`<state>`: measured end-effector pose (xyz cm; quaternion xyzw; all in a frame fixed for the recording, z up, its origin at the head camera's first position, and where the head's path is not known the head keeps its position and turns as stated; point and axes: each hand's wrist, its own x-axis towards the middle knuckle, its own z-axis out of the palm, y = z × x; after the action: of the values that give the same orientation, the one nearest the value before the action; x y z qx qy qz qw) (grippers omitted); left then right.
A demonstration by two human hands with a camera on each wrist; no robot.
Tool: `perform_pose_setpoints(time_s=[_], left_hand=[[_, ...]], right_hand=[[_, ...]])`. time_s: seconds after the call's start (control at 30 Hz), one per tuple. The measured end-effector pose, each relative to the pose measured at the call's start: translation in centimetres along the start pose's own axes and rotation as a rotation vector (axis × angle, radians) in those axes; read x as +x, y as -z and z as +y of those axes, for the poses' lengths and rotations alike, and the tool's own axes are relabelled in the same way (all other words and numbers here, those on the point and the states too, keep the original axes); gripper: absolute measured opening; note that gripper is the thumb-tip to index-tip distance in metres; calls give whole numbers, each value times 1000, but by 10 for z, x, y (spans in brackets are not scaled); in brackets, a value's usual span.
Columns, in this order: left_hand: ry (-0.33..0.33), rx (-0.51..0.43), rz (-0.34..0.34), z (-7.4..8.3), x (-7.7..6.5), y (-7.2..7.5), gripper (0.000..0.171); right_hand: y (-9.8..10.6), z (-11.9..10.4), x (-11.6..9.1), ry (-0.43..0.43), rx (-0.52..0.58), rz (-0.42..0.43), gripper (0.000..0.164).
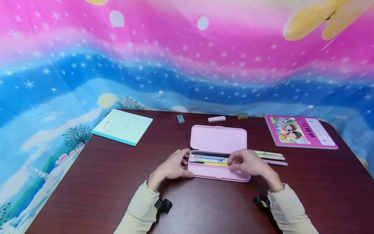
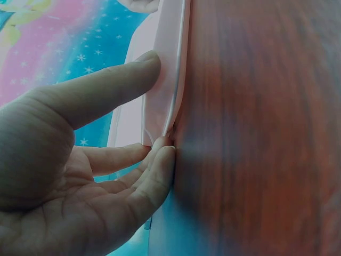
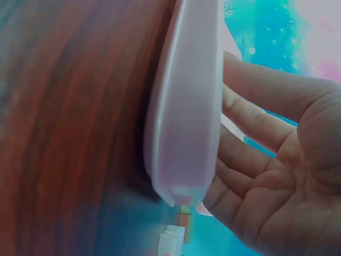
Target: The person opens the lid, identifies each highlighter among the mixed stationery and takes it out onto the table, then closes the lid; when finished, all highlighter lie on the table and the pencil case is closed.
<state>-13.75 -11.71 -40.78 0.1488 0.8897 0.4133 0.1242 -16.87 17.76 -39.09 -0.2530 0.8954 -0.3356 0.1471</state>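
An open pink pencil case (image 1: 218,138) lies on the table with its lid tipped back. Several pens and pencils lie in its rear compartment, among them a yellow pencil or pen (image 1: 219,164) and a pale blue pen (image 1: 208,157). My left hand (image 1: 174,165) holds the case's left end, thumb on the front wall (image 2: 166,69) and the other fingers around the corner. Into the right part of the case reaches my right hand (image 1: 248,161), its thumb and forefinger at the yellow one's right end. The case wall (image 3: 189,117) hides those fingertips in the right wrist view.
Several pens (image 1: 270,156) lie right of the case. Behind it are a blue eraser (image 1: 180,119), a pink-white eraser (image 1: 217,119) and a green-brown block (image 1: 242,116). A mint notebook (image 1: 124,126) lies at left, a pink book (image 1: 301,131) at right.
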Motion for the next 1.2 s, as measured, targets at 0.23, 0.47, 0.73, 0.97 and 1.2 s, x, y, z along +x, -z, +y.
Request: perform_pose_setpoints(time_s=[0.23, 0.47, 0.73, 0.97, 1.2], left_hand=[[4, 2, -2, 1, 0, 0, 80], [8, -4, -3, 1, 0, 1, 80], [9, -1, 0, 2, 0, 1, 80], [13, 2, -1, 1, 0, 1, 80], [13, 5, -5, 0, 1, 0, 80]], right_hand=[[-1, -3, 0, -14, 18, -6, 11], [1, -8, -1, -56, -36, -8, 10], [-1, -8, 0, -64, -26, 0, 11], [1, -9, 0, -10, -33, 58, 5], [3, -9, -2, -28, 17, 108, 4]])
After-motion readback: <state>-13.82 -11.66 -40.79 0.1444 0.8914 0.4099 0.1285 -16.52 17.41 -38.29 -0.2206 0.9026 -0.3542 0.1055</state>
